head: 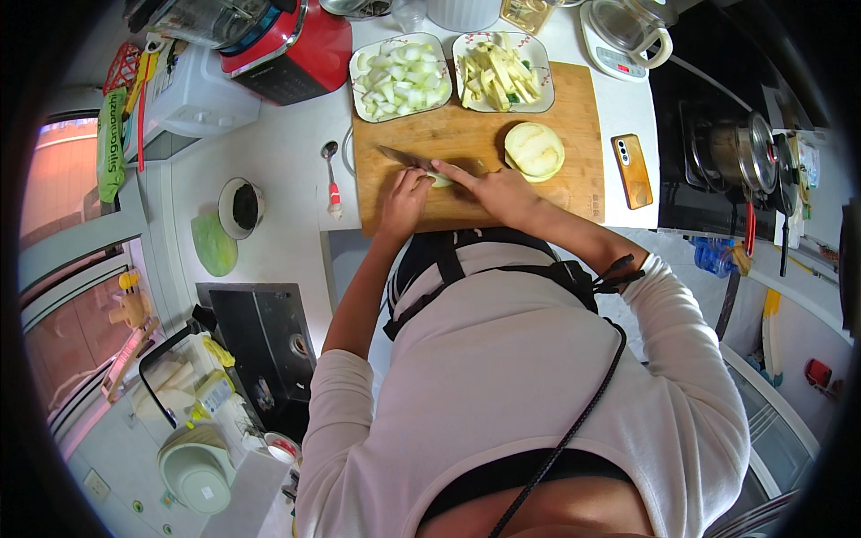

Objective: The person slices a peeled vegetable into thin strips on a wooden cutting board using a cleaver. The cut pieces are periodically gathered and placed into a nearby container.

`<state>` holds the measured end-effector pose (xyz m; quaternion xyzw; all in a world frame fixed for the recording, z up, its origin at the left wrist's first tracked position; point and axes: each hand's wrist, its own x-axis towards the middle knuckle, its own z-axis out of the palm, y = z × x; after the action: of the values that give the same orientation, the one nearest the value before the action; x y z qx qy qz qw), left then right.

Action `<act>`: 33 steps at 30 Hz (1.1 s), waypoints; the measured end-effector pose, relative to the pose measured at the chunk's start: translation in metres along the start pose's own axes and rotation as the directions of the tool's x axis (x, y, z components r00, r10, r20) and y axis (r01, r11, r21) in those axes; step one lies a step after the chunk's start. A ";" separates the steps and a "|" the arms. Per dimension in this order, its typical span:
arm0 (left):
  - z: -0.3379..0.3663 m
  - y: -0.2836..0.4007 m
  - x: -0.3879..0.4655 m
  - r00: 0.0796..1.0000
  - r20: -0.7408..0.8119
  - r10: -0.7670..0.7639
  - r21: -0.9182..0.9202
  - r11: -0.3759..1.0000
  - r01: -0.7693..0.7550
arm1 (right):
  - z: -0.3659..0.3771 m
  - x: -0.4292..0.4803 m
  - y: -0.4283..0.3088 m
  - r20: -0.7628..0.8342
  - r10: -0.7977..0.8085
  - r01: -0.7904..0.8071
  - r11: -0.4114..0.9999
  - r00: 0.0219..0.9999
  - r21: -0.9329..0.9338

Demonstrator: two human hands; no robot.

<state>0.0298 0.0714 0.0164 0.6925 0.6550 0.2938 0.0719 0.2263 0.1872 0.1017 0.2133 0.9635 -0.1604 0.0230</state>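
My right hand grips a kitchen knife, with its index finger stretched along the blade and the handle hidden under the palm. The blade points to the left across a wooden cutting board. Beside it, the curled fingers of my left hand press on a pale vegetable slice, partly covered by my hands. To the right of my right hand lies a short stack of round, pale vegetable slices.
A plate of chopped pale-green pieces and a plate of pale strips overlap the board's far edge. A spoon lies left; a smartphone lies right. A red blender, kitchen scale, bowl and sink are around.
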 end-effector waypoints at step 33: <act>0.005 0.007 -0.004 0.994 -0.113 -0.013 0.124 0.992 0.027 | -0.008 -0.008 -0.006 0.062 0.016 -0.013 0.999 0.998 -0.038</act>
<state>0.0382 0.0677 0.0142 0.6716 0.6819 0.2897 -0.0056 0.2315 0.1811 0.1123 0.2146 0.9635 -0.1489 0.0582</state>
